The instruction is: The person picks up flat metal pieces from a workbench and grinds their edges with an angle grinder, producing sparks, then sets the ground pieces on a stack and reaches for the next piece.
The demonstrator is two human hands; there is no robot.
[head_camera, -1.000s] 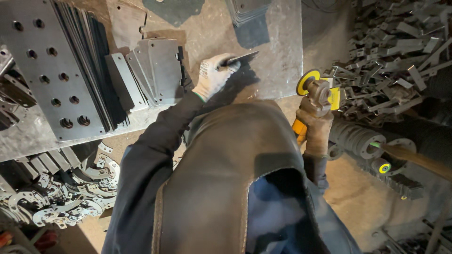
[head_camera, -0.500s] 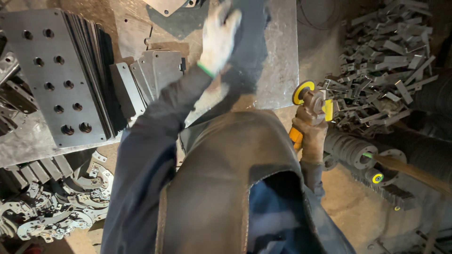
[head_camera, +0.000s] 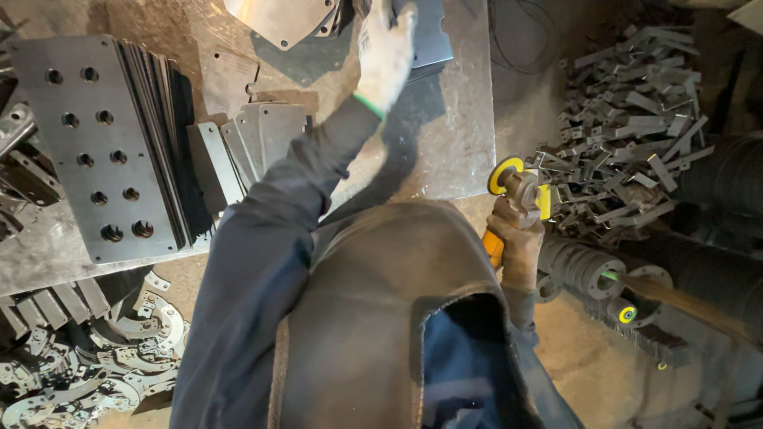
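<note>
Left hand (head_camera: 385, 49), gloved, lies over a dark metal plate (head_camera: 429, 36) at the desk (head_camera: 453, 135) far edge; its grip is hidden, cannot tell. Right hand (head_camera: 517, 238) clasps an angle grinder (head_camera: 520, 187), its body mostly covered. One holed plate stack (head_camera: 95, 143) stands left; scrap brackets (head_camera: 628, 159) pile right, uncountable.

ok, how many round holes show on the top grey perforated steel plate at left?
10, in two columns of five down the top grey perforated steel plate, from its far corner to its near edge. Plates stacked beneath it are hidden, so their holes can't be counted.
</note>
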